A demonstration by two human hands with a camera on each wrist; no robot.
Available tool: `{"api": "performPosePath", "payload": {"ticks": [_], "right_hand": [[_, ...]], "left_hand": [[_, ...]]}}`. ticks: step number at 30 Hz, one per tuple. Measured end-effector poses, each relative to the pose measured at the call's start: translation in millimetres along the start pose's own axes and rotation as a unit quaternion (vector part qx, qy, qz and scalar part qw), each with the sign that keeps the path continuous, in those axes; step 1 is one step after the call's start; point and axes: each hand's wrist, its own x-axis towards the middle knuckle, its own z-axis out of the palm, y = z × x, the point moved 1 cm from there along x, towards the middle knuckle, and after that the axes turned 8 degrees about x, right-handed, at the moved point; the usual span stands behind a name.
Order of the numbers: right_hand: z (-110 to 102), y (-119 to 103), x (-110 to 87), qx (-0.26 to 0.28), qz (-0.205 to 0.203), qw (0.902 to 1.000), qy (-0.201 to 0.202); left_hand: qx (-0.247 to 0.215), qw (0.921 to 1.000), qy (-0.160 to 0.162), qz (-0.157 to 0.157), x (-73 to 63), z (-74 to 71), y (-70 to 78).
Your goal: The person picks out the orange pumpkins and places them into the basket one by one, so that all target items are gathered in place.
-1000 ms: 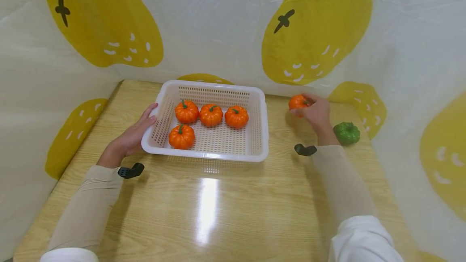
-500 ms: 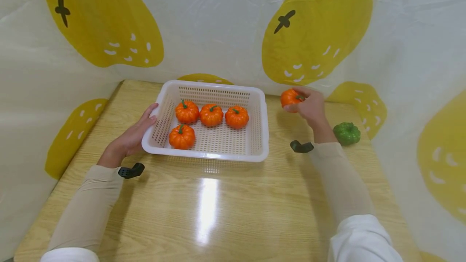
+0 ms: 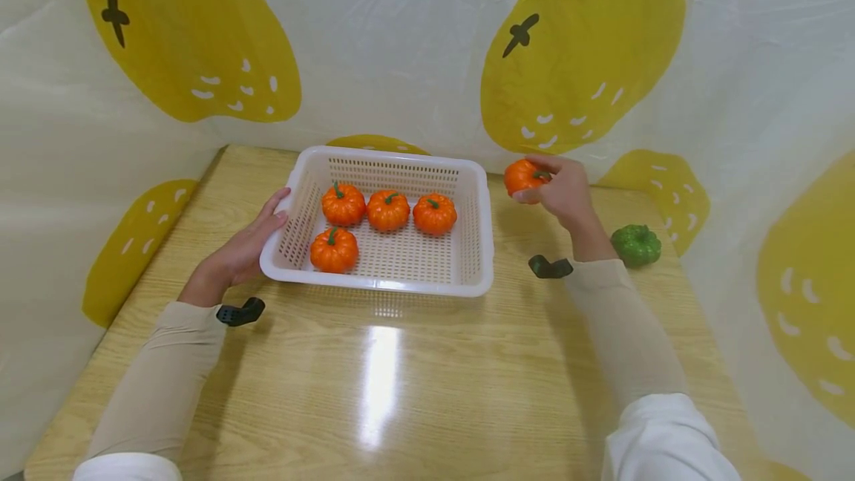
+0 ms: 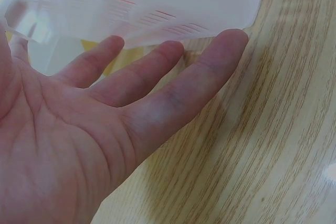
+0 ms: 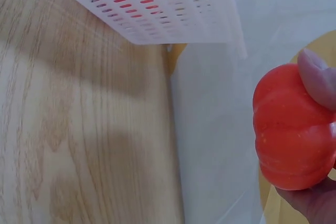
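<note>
In the head view my left hand [image 3: 249, 245] rests against the left end of a white plastic basket [image 3: 374, 284]. The left wrist view shows its fingers [image 4: 173, 93] extended, with tips touching the basket's outer wall [image 4: 152, 3]. Inside the basket are several small orange pumpkins: a row along the back, including one pumpkin [image 3: 434, 214], and another pumpkin [image 3: 334, 250] at front left. To the right of the basket, my right hand [image 3: 568, 195] holds an orange pumpkin [image 5: 294, 129] between thumb and fingers, raised above the table. A green pumpkin [image 3: 637, 245] lies right of that wrist.
The wooden table [image 3: 467, 377] ends at the back and sides against a white curtain [image 3: 387, 50] printed with yellow fruit shapes. The basket stands close to the back curtain. A black wrist device [image 3: 551, 267] juts from each sleeve.
My right hand has carried the held orange pumpkin left and slightly upward, closer to the basket. The left hand, the basket and its pumpkins have stayed in place.
</note>
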Motion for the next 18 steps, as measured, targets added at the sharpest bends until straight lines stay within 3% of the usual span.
{"api": "performPosePath", "payload": {"ticks": [18], "right_hand": [[16.4, -22.0, -2.1, -0.012, -0.017, 0.9986, -0.049]], "left_hand": [[0.001, 1.0000, 0.003, 0.004, -0.3, 0.6, 0.3]]}}
